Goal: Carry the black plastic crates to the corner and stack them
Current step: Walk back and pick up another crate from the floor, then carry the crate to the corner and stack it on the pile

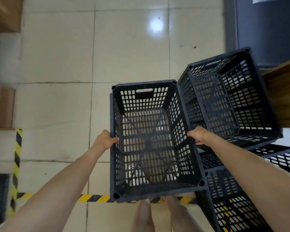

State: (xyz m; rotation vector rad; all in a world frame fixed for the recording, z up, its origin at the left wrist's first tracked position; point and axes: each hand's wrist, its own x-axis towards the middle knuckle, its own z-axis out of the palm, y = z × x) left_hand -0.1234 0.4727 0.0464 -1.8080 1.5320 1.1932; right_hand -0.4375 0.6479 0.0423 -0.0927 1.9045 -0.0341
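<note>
I hold a black slotted plastic crate (149,139) in front of me, open side up, above the tiled floor. My left hand (105,139) grips its left rim and my right hand (197,135) grips its right rim. To the right stands another black crate (231,97), tilted, atop more crates. A further black crate (233,195) sits at the lower right, partly hidden by my right arm.
Yellow-and-black hazard tape (94,198) runs across the floor below the crate and up the left side. Wooden furniture (285,97) stands at the right, cardboard boxes (2,106) at the left, a dark door (266,27) at the top right. My legs show at the bottom.
</note>
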